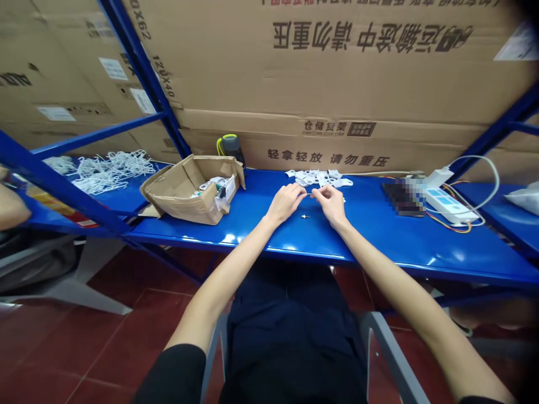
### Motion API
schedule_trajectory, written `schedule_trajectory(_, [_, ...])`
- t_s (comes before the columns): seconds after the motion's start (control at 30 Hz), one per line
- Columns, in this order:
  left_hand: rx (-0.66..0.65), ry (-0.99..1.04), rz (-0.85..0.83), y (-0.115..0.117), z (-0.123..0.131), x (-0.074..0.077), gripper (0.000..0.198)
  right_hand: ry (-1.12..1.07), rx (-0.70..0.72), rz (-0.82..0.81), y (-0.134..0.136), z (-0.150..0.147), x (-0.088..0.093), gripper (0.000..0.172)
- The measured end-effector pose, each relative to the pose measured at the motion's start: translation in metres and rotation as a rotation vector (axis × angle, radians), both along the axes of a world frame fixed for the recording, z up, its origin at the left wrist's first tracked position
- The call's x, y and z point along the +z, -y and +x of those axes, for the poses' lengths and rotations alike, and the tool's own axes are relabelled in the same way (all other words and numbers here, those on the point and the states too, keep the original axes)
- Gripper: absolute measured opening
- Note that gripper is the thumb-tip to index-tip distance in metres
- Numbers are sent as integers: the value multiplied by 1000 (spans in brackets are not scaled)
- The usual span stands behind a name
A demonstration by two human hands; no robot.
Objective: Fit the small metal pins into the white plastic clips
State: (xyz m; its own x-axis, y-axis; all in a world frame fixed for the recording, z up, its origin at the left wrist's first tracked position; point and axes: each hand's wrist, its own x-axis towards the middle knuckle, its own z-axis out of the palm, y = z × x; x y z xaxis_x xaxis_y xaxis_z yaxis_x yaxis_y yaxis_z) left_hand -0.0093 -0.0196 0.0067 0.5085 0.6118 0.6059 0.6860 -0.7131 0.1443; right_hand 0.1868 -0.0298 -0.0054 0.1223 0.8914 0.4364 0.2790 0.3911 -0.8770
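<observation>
My left hand (287, 202) and my right hand (332, 204) meet over the blue tabletop, fingertips pinched close together. Between them spans a small thin rod-like piece (309, 194); its exact kind is too small to make out. Just below the hands, a tiny pin-like part (305, 216) with a pale end lies on the table. A loose pile of small white plastic pieces (320, 178) sits right behind my fingers.
An open cardboard box (181, 203) with small parts stands at left, a dark bottle (232, 147) behind it. At right are a white power strip (452, 203), cables and a dark, pixelated object (402, 197). White cords (110, 171) lie beyond the blue post, near another person's arm (12, 196).
</observation>
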Motion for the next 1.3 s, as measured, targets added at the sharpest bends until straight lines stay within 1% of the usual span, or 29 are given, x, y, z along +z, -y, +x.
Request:
schedule_trajectory(0.2, [-3,2,3,0,1,-1,34,12,-1,-3,1,-2,-1,41])
schedule_trajectory(0.4, [-9,-5,16,4,5,-2,36,22,-55,-17,-3,2,-6,44])
schedule_trajectory(0.63, [-1,6,-2,5,9,-2,31,-10,-97,21,2,-4,-2,37])
schedule_trajectory(0.7, [5,36,-15,5,8,-1,31,-36,-75,26,3,-6,1,36])
schedule_trajectory(0.83, [19,174,-34,2,1,-2,31,-78,53,48,7,-6,4,31])
schedule_trajectory(0.93, [-27,236,-59,-1,-4,-4,31,-72,117,55,8,-5,5,31])
schedule_trajectory(1.03, [-72,223,-77,-3,-5,-6,32,-24,153,45,7,-3,4,32])
schedule_trajectory(1.1, [-98,225,-77,-3,-5,-6,33,51,166,51,7,0,4,34])
schedule_trajectory(1.23, [-163,253,-68,-4,-7,-5,33,255,117,96,6,8,5,39])
schedule_trajectory(1.3, [-183,242,-67,-7,-10,-4,32,336,100,140,6,12,5,38])
